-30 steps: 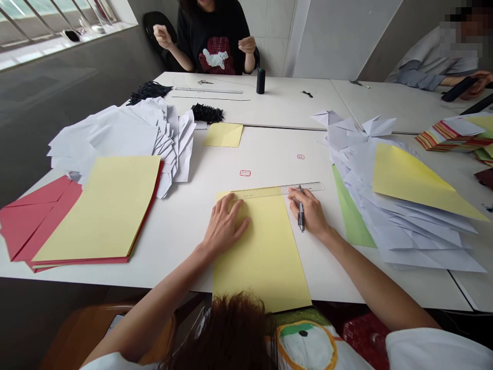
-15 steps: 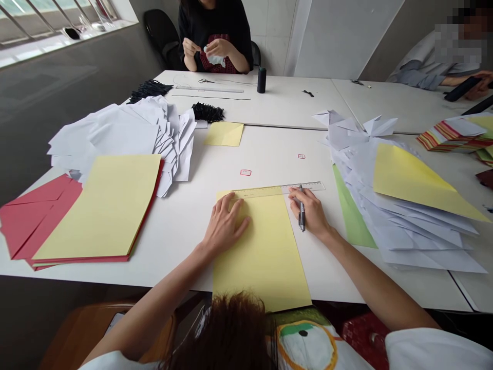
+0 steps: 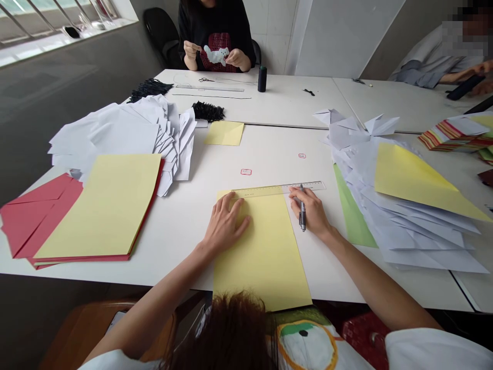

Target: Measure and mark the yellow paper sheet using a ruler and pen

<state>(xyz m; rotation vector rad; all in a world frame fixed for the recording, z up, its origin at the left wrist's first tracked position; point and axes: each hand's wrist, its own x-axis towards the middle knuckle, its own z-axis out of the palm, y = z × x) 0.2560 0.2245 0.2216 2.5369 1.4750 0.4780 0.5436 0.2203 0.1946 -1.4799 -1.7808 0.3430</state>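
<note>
A sheet of yellow paper lies in front of me, its near edge hanging past the table edge. Across its far end rests a clear plastic ruler, slightly slanted and reaching beyond the sheet on the right. My left hand lies flat on the paper with fingers spread, its fingertips at the ruler's left end. In my right hand is a grey pen, its body pointing back toward me. The right fingers are at the ruler's near edge, just right of the sheet; whether they press on it I cannot tell.
Yellow sheets over red ones, red envelopes and white papers lie left. Another white pile stands right, with a yellow sheet on top. Across the table a person holds a white cat-shaped piece.
My hands, the ruler and the pen stay put. The person opposite has lowered a hand to the right, and the white cat-shaped piece now shows more fully.
</note>
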